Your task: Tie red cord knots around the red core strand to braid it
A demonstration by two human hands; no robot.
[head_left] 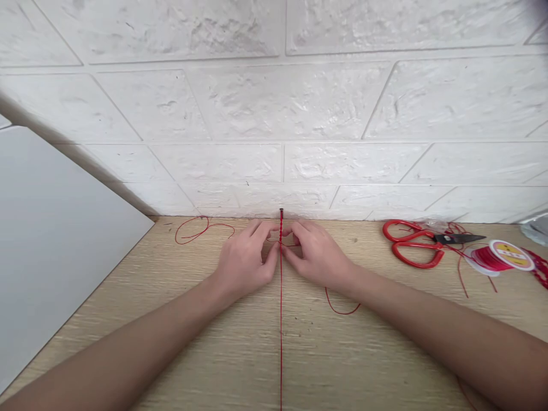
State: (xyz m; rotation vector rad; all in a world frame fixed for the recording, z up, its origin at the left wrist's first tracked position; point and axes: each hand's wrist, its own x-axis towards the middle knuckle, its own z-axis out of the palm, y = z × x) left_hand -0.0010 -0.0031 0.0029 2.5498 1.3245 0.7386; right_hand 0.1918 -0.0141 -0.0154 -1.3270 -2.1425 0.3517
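Observation:
A red cord (281, 325) runs straight from a small dark nail (281, 210) at the wall's foot down past the bottom of the view. Its upper end is a short knotted, twisted stretch (281, 225). My left hand (248, 254) is at the left of this stretch, thumb and fingers pinched on the thin red cord. From the right, my right hand (317, 251) pinches the cord too, its fingertips close to the left ones. One loose loop of cord (192, 234) lies beyond my left hand; another bit curves out beneath my right wrist.
Red-handled scissors (417, 245) lie at the right, blades pointing right. Beside them are a spool of red cord (499, 257), cut cord pieces and a clear plastic bag (535, 228). A white panel (64, 240) stands at the left. A white brick-patterned wall (282, 103) closes the back.

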